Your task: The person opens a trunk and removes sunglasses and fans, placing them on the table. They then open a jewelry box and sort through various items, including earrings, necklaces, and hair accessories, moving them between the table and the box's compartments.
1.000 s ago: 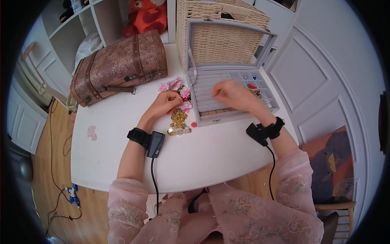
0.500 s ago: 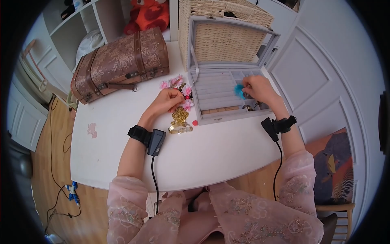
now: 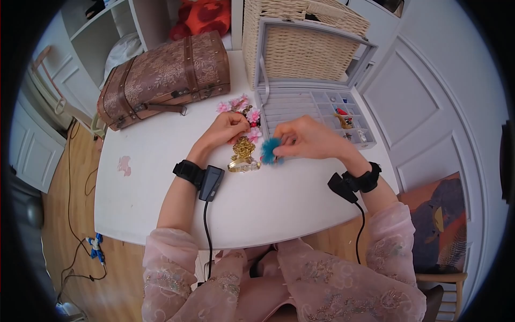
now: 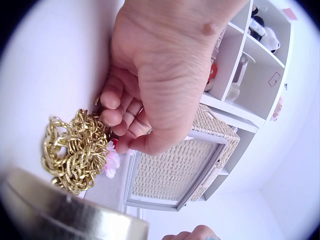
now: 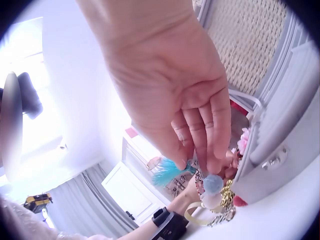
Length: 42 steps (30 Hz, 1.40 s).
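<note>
My right hand (image 3: 308, 138) pinches a teal feathery ornament (image 3: 271, 151) just off the front left corner of the grey jewellery box (image 3: 289, 110). In the right wrist view a blue-grey ball (image 5: 213, 184) and beaded strands hang below its fingertips. Beside the pink flower ornaments (image 3: 253, 116) rests my left hand (image 3: 228, 129), fingers loosely curled, with nothing visible in its grip. A heap of gold chain (image 4: 80, 150) lies right by its fingers. Nearer the person are a gold bangle (image 4: 65, 210) and a clear-stoned bracelet (image 3: 251, 167).
The box's glass lid stands raised against a woven basket (image 3: 311, 48). Small trinkets (image 3: 343, 118) sit in its right compartments. A brown patterned case (image 3: 166, 78) occupies the table's back left. Wrist cables (image 3: 208, 231) hang over the front edge of the white table (image 3: 161, 145).
My right hand went over the box's right compartments, picked up the teal feathery ornament and brought it left to the front left corner. The left hand stayed by the flowers.
</note>
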Motion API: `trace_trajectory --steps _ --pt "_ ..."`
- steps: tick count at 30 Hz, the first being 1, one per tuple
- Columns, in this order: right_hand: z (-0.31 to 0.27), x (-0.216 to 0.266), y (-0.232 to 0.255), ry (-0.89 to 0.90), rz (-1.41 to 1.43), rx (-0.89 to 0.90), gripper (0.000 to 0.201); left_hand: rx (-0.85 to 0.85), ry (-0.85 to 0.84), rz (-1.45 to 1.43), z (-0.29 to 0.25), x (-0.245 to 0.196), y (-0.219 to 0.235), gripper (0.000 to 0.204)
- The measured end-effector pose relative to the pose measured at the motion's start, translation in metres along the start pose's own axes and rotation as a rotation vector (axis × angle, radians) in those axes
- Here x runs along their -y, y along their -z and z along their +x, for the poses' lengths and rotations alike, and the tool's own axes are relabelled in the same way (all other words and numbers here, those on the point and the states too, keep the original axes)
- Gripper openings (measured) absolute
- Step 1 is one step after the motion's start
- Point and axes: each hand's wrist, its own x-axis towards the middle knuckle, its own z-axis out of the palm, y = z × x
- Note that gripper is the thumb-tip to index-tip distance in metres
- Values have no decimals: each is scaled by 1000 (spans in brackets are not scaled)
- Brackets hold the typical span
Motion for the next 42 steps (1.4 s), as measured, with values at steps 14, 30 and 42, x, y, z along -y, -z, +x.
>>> trace_trajectory --steps 14,30,42 --pt "-3 -22 -17 24 -43 73 18 12 2 2 1 0 1 15" --pt "-72 -123 76 -430 -763 -435 14 -8 -1 2 0 1 0 16" --pt "-58 -74 85 -311 32 -464 20 14 -33 15 0 3 0 17"
